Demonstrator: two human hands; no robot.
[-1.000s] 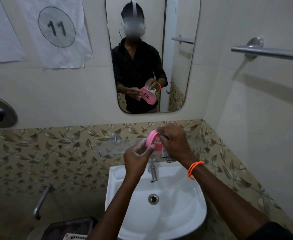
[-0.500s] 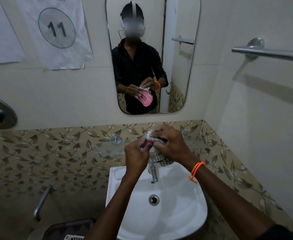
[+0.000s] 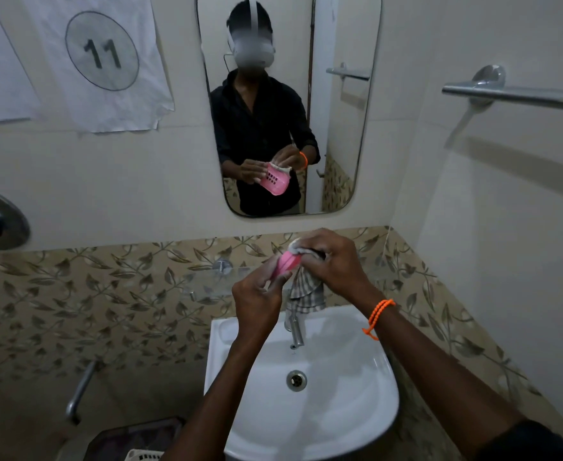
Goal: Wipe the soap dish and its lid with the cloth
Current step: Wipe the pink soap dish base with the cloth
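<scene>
Above white sink [image 3: 356,410], tiled bathroom, hands rubbing cloth [image 3: 305,289] on pink soap dish [image 3: 286,264]

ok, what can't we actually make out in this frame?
- Pink soap dish part: dish or lid unclear; head view, both hands cover most.
- Cloth: contact area hidden under right hand.
- Basket: cut by bottom edge.
- Left hand: fingertips hidden behind the pink part.

Dim, soft-shadowed view; wide-angle bending at edges.

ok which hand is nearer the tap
Right. The right hand, with the cloth, is almost directly above the tap; the left hand sits off to the tap's left.
</scene>
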